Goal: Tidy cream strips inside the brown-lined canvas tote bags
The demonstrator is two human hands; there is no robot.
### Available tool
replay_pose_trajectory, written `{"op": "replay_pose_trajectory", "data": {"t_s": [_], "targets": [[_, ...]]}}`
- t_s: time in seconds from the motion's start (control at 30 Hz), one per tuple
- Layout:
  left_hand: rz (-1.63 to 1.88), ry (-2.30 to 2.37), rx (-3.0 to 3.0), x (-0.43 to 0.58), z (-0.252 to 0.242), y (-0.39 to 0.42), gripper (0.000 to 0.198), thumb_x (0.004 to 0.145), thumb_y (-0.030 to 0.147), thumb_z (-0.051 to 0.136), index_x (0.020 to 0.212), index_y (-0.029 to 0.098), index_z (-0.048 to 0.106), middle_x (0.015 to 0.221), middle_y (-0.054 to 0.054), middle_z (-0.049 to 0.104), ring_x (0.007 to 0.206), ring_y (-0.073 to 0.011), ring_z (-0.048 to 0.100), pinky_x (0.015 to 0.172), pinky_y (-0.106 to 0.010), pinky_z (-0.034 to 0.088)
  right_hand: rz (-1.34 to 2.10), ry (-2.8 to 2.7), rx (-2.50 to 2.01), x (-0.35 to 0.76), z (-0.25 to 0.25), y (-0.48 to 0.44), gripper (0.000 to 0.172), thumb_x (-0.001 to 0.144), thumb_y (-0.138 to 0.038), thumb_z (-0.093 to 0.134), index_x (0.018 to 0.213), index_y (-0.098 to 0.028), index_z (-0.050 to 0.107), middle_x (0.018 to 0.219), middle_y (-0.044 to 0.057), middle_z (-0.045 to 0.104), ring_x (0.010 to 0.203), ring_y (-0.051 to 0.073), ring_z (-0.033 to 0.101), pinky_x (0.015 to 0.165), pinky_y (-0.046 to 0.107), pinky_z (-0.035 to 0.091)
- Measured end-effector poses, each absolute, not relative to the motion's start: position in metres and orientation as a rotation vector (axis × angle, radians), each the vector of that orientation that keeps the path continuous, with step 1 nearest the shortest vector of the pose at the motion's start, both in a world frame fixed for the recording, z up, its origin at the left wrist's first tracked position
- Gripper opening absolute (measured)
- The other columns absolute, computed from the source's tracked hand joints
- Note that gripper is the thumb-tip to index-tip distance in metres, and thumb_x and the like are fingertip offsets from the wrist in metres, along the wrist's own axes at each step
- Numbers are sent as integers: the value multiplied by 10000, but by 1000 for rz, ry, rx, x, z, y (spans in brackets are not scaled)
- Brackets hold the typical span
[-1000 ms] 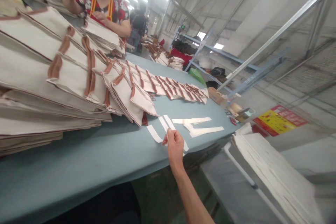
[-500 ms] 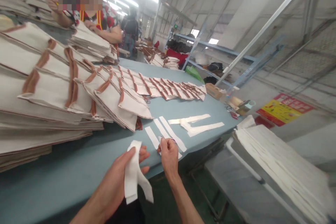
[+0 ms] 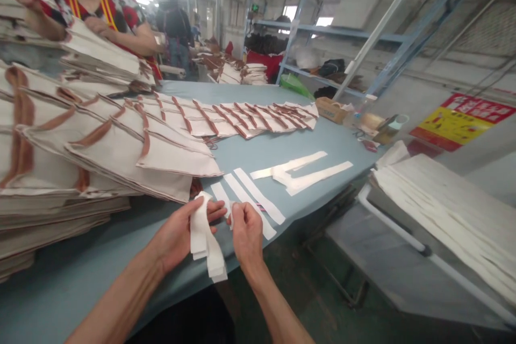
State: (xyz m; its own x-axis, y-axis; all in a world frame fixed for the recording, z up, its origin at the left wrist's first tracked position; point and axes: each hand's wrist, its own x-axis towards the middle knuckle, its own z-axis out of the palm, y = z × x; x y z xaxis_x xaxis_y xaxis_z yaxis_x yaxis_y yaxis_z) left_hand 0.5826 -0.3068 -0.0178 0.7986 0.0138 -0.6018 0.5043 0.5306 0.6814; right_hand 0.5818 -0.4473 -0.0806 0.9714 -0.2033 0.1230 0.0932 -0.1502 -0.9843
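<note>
My left hand (image 3: 177,231) holds a small bundle of white fabric strips (image 3: 199,234) between thumb and palm, their ends hanging down. My right hand (image 3: 246,231) is closed in a pinch beside it, with a bit of white strip (image 3: 231,216) showing at the fingertips. Just beyond the fingers, several loose white strips (image 3: 258,193) lie side by side on the blue-green table (image 3: 310,188). A small pink and dark mark or object shows between two of them. Longer cream strips (image 3: 306,174) lie farther off, partly crossing each other.
Tall stacks of cream fabric pieces with brown straps (image 3: 108,140) fill the left side. A row of similar pieces (image 3: 226,118) runs along the back. A cart of white cloth (image 3: 443,209) stands at the right. Across the table a co-worker (image 3: 121,27) handles another stack.
My right hand has drawn in towards my left, with white strip at its fingertips. The hanging ends in my left hand have swung. The camera view has shifted to the right.
</note>
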Motion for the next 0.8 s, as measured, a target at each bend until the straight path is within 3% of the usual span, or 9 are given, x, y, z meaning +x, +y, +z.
{"op": "replay_pose_trajectory", "data": {"t_s": [0.17,0.33,0.47,0.57,0.67,0.8], "targets": [[-399,612,995,589,-20,-309,338,1106,230,560,918,78,797,1211,-231,843,843,-244,846,406,-211,516,-211,26,-1711,579,-77,-455,468,1052,-549,481,682,-265,515,622,-33,587,605,178,551,612,305,436],[-408,618,1003,592,-21,-308,225,1076,202,621,977,91,789,1332,-215,811,753,-211,841,340,-176,435,-255,2,-1795,552,-72,-469,495,1105,-556,388,741,-264,554,686,-5,642,666,200,624,644,308,460],[-415,609,989,595,-22,-304,237,1064,188,628,913,85,780,1326,-231,807,735,-211,840,333,-165,431,-340,-1,-2030,523,-79,-481,469,1103,-523,428,739,-273,585,649,13,679,600,229,628,611,343,358],[-402,594,967,591,-21,-300,276,1081,191,598,884,88,761,1290,-237,819,604,-157,787,330,-166,449,-405,-10,-2202,508,-84,-485,455,1126,-499,418,770,-281,601,624,14,710,548,244,663,562,351,306],[-396,552,939,579,-17,-295,326,1103,214,566,866,92,753,1288,-232,825,506,-113,716,351,-182,506,-455,-45,-2270,497,-80,-484,389,1129,-458,459,833,-278,636,628,-3,729,528,236,699,538,336,346],[-397,522,900,558,-16,-286,305,1108,225,554,986,72,788,1287,-242,825,603,-170,778,423,-239,596,-485,-108,-2198,488,-61,-478,278,1082,-413,571,881,-258,684,673,-13,742,550,198,718,549,293,445]]}}
